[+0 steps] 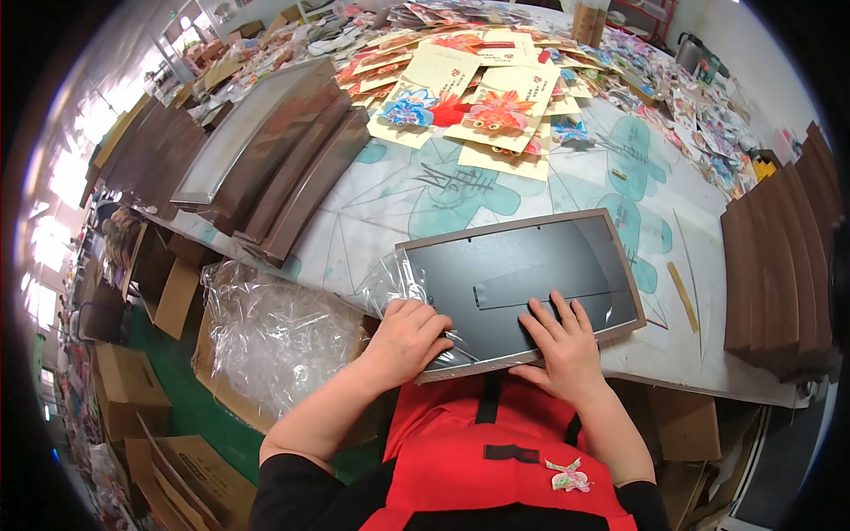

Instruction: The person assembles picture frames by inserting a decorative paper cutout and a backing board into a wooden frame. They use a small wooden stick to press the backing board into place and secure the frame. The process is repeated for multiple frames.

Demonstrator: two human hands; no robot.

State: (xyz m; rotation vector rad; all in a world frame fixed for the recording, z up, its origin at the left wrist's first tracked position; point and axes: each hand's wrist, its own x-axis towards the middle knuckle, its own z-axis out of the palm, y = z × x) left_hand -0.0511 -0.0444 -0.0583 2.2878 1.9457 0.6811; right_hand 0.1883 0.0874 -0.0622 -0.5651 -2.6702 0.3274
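From left, we note a film heap (283, 332) in a carton (223, 394), presumably for easy reach; the left hand (405, 343), curled closed on clear film (397, 279); and the open right hand (565, 347), spread apparently to steady the frame (522, 270), which lies back upward at the tabletop's (664, 361) near edge, long axis left to right, right end angled slightly away.

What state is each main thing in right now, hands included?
Brown rectangular frame with dark backing panel, lying back side up.
Crumpled clear plastic film, bunched at the frame's left end.
Bare left hand, curled over the film, grip unclear.
Bare right hand, fingers spread on the backing panel.
Open cardboard box, filled with clear plastic wrapping.
Cream flower-decorated paper cards, heaped, overlapping.
Thin yellow strip, lying flat.
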